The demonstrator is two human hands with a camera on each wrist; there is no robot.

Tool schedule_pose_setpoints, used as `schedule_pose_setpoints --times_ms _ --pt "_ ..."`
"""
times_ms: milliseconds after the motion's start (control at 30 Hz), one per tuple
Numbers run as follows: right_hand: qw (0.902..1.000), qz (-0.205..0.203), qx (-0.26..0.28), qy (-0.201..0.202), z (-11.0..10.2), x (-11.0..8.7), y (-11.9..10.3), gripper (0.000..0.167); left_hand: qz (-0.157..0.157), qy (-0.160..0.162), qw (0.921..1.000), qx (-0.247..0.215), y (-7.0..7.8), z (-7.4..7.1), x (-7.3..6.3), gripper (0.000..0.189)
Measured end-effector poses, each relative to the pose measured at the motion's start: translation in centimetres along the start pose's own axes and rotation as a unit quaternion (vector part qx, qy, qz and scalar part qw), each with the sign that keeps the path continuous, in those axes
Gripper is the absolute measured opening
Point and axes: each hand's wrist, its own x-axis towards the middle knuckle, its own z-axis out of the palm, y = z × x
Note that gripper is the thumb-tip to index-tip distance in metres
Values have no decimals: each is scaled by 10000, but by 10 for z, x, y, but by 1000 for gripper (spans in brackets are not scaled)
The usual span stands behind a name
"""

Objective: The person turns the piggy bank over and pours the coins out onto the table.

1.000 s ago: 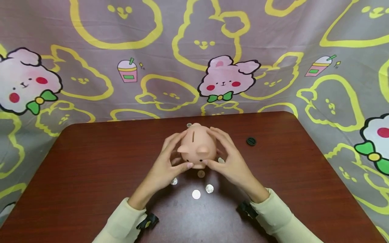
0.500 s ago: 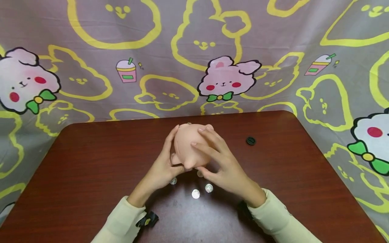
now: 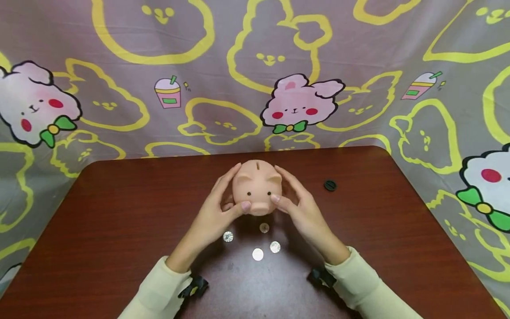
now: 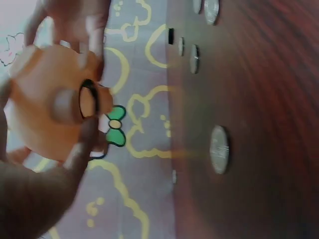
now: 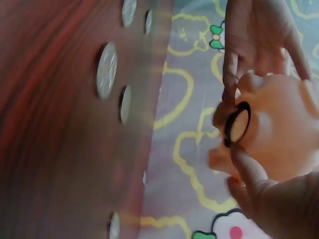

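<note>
A peach-coloured piggy bank [image 3: 256, 184] is held up off the table, its face toward me and its coin slot on top. My left hand [image 3: 215, 212] grips its left side, thumb beside the snout. On the other side my right hand [image 3: 308, 213] grips it, thumb on the cheek below the eye. Both wrist views show a black-rimmed round part [image 5: 237, 124] low on the pig, near the thumbs; its exact kind is unclear. The silver coins [image 3: 275, 247] lie below and in front of the pig; one coin [image 3: 264, 227] looks duller.
A black round cap [image 3: 330, 185] lies on the reddish-brown table [image 3: 119, 230], right of the pig. Behind and beside the table hangs a patterned curtain [image 3: 223, 53]. A small black device [image 3: 193, 287] sits at the left wrist.
The pig has been turned and tipped in both hands, then brought back facing me with more of its face showing. The right hand's fingers moved over its top and returned to the side.
</note>
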Motion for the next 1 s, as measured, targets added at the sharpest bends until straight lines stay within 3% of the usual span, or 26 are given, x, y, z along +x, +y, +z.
schedule_pose_setpoints --times_ms 133,233,333,467,600,767,867,1000 --pt "9943 848 650 -17 0 3 5 54 -479 276 9935 998 9 1 0 71" --pt "9874 1126 1082 -262 -2 5 10 54 -525 336 9868 1496 14 2 0 69" --pt "9807 1208 1448 -513 -4 6 16 57 -301 423 9820 1815 16 4 -1 66" --pt "9792 1079 1577 -682 -6 6 20 59 -22 462 9790 1985 17 6 -2 65" --pt "9842 889 1419 -580 -6 5 20 58 43 358 9832 1791 17 6 -1 67" --pt "9934 646 914 -236 -6 4 16 56 61 84 9930 1176 13 4 2 72" --pt "9981 453 410 -101 -6 3 14 61 -19 -105 9967 800 10 2 2 78" --pt "9993 -114 -352 -68 -7 1 12 69 -131 -374 9984 411 8 1 2 86"
